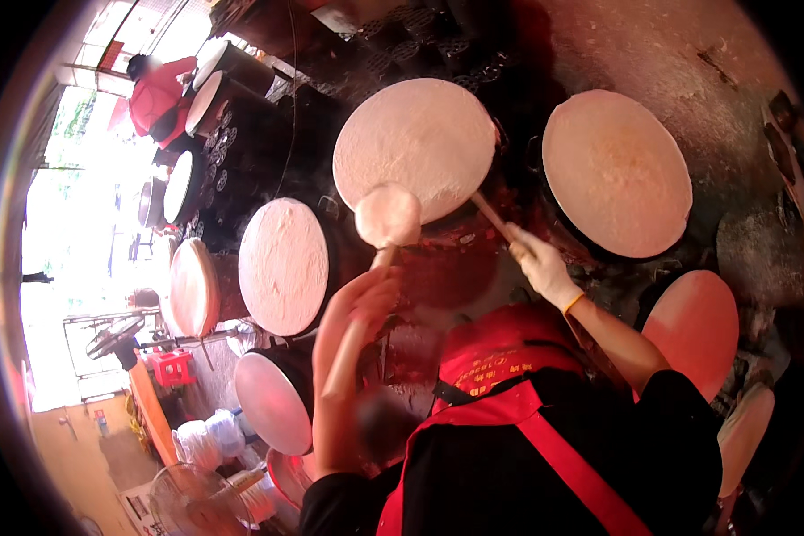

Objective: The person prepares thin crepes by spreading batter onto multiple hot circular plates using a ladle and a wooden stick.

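My left hand (364,299) is closed round the wooden handle of a ladle (388,216). The ladle's round bowl is pale and hangs over the near edge of a big round pan (415,134), whose top is a white, slightly rough layer. Whether the bowl holds anything, I cannot tell. My right hand (545,268), pale up to an orange band at the wrist, grips a wooden stick (491,216). The stick's far end meets that pan's near right rim; what is fixed to it there is hidden.
Similar pans with pale tops stand to the right (616,174), the lower right (695,335) and the left (284,266). Another person in red (161,98) works by pots at the far left. A red plastic crate (171,366) and a fan (196,502) are at lower left.
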### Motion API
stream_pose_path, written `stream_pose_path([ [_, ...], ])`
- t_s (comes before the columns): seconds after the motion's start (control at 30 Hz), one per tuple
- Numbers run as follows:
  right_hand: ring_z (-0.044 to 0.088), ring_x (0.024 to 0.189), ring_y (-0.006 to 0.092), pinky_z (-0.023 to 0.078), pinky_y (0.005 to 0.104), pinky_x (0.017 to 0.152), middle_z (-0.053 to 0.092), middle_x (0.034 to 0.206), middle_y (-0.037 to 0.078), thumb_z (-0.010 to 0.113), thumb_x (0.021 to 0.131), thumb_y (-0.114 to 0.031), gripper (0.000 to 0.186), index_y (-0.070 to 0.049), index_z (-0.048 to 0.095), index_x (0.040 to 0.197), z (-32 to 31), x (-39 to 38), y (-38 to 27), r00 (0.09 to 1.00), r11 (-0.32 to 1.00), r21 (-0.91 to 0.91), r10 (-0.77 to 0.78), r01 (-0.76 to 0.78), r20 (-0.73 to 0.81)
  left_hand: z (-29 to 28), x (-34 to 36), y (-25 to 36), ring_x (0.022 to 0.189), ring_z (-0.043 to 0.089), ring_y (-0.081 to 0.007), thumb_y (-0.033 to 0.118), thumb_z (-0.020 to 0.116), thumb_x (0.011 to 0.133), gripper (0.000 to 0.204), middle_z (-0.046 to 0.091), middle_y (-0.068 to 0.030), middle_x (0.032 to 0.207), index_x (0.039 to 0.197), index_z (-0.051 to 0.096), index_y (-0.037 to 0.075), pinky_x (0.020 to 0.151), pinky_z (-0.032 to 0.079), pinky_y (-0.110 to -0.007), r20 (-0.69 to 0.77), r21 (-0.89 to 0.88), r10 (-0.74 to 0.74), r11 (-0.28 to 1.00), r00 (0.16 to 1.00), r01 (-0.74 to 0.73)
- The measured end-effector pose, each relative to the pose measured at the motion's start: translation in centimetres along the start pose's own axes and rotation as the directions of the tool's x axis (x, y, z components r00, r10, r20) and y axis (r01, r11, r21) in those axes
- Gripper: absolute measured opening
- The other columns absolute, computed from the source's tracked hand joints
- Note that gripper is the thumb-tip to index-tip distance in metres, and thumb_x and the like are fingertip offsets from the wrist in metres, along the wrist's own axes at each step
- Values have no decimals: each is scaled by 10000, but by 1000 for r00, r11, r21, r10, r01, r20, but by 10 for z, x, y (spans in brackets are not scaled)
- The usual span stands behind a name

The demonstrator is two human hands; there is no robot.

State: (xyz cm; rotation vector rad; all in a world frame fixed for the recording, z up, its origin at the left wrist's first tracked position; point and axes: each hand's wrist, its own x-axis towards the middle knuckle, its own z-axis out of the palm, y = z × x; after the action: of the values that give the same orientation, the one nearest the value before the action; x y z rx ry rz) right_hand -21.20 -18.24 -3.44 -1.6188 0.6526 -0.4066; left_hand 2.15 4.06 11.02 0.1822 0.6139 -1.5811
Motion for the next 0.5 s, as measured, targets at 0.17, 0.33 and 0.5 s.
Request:
stream_pose_path([
  [0.17, 437, 392, 109, 370, 289, 329, 480, 594, 15, 412, 981, -284, 288, -114, 512, 1192, 7, 66, -42, 908, 910, 297, 360, -290, -216, 54, -19, 2, 490, 352, -55, 143, 409, 994, 268, 388, -22, 738, 1205, 407, -23, 336, 310, -169, -35, 488, 258, 847, 965, -209],
  [0.33, 506, 409, 156, 422, 312, 345, 539, 633, 81, 376, 984, -241, 316, -164, 444, 1283, 33, 151, -61, 901, 947, 106, 321, -302, -292, 43, 12, 56, 475, 330, -31, 139, 449, 981, 223, 387, -6, 710, 1132, 455, -25, 317, 281, -146, -186, 536, 229, 839, 956, -97],
  [0.5, 661, 678, 371, 521, 463, 678, 642, 876, 232, 381, 934, -230, 499, -148, 283, 1417, 55, 186, -45, 777, 748, -412, 214, -520, -592, 48, 16, 74, 473, 326, -44, 142, 421, 994, 230, 384, -14, 710, 1126, 461, -42, 324, 284, -159, -169, 441, 112, 897, 979, -26],
])
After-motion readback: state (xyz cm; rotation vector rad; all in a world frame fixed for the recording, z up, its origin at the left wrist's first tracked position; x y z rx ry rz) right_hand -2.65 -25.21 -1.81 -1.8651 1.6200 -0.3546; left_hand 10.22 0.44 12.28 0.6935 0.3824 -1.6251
